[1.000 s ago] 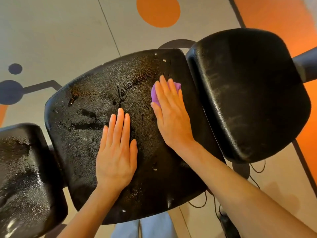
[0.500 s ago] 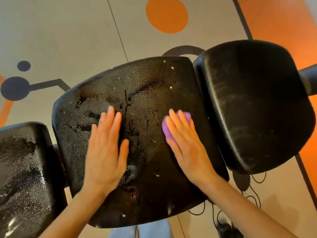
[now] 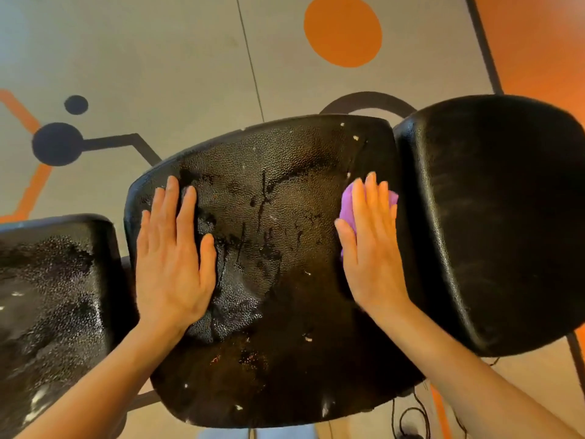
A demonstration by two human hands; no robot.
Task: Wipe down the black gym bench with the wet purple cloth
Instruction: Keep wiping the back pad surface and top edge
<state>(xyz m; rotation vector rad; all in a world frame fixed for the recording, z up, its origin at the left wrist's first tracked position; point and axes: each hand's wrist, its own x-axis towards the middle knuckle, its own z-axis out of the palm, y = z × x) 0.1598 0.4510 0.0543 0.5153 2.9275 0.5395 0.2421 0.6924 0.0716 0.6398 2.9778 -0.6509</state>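
The black gym bench has three textured pads; its middle pad (image 3: 278, 280) is wet and streaked, with white specks. My right hand (image 3: 370, 245) lies flat on the purple cloth (image 3: 347, 204), pressing it against the middle pad's right edge, next to the right pad (image 3: 493, 217). Only the cloth's far and left parts show past my fingers. My left hand (image 3: 174, 258) rests flat, fingers apart, on the left side of the middle pad and holds nothing.
The left pad (image 3: 50, 305) is beaded with water. Grey floor with orange and dark painted shapes (image 3: 343, 30) lies beyond the bench. Black cables (image 3: 408, 416) trail on the floor at the lower right. A bit of light blue clothing (image 3: 228, 434) shows at the bottom.
My right hand slid the cloth toward me and then away to the right edge of the middle pad. My left hand shifted left on the pad.
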